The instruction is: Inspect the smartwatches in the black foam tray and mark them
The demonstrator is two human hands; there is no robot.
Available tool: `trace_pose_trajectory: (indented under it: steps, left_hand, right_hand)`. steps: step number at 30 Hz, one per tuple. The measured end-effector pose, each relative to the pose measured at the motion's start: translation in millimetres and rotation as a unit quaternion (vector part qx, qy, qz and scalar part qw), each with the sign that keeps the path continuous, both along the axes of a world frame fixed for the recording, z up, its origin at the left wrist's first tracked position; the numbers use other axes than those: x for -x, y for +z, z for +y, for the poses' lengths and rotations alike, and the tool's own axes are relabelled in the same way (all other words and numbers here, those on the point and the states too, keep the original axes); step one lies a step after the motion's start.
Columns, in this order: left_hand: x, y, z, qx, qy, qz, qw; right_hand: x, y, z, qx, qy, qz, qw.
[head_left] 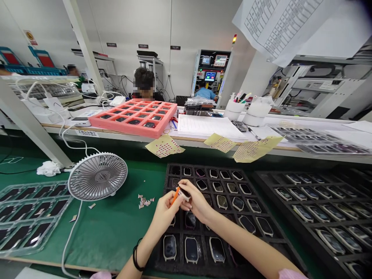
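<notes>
Small dark watch case (184,192), pale-edged, pinched in right hand (197,202); orange tool (174,195) in left hand (165,211), tip apparently at case.

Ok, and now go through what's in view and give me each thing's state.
left hand: gripping an orange stick
right hand: pinching a dark watch body
black foam tray: pockets holding watch bodies
desk fan: upright, tilted back; running or not cannot be told
pink foam tray: pockets holding dark items
yellow sticker sheet: hanging over the bench edge
</notes>
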State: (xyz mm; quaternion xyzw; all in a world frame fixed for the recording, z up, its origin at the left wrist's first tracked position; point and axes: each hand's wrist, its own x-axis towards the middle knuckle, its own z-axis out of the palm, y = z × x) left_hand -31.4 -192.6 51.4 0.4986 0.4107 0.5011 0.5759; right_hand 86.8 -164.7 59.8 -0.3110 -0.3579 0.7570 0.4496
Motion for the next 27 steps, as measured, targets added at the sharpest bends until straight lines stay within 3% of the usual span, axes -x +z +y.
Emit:
trace_pose_trajectory:
  steps: [5, 9, 11, 14, 16, 18, 24, 27]
  left_hand:
    - [8, -2.8, -2, 0.014, 0.039, 0.026, 0.999]
    - [43, -10.6, -1, 0.001, 0.121, 0.134, 0.984]
    - [62, -17.1, 1, -0.032, 0.163, 0.28, 0.945]
    - [84, -29.9, 4, -0.005, 0.161, 0.48, 0.862]
    - [91, -38.6, 6, 0.029, 0.144, 0.549, 0.823]
    - [96, -45.2, 7, 0.049, 0.134, 0.579, 0.803]
    - [101, -47.4, 5, 0.049, 0.143, 0.587, 0.796]
    - [101, -43.3, 2, 0.05, 0.138, 0.577, 0.803]
  right_hand:
    - [1, -9.5, 6, -0.12, -0.014, -0.134, 0.984]
    - [-21, -27.4, 45, -0.217, -0.102, -0.314, 0.919]
    - [-33, -39.7, 66, -0.234, -0.11, -0.353, 0.899]
    - [-45, -58.5, 87, -0.274, -0.113, -0.421, 0.857]
    - [-47, -68.3, 92, -0.305, -0.11, -0.462, 0.826]
    - [-47, -73.6, 92, -0.337, -0.104, -0.495, 0.794]
    - [-37, -66.0, 84, -0.41, -0.091, -0.575, 0.702]
    - [-24, -62.1, 84, -0.425, -0.067, -0.595, 0.679]
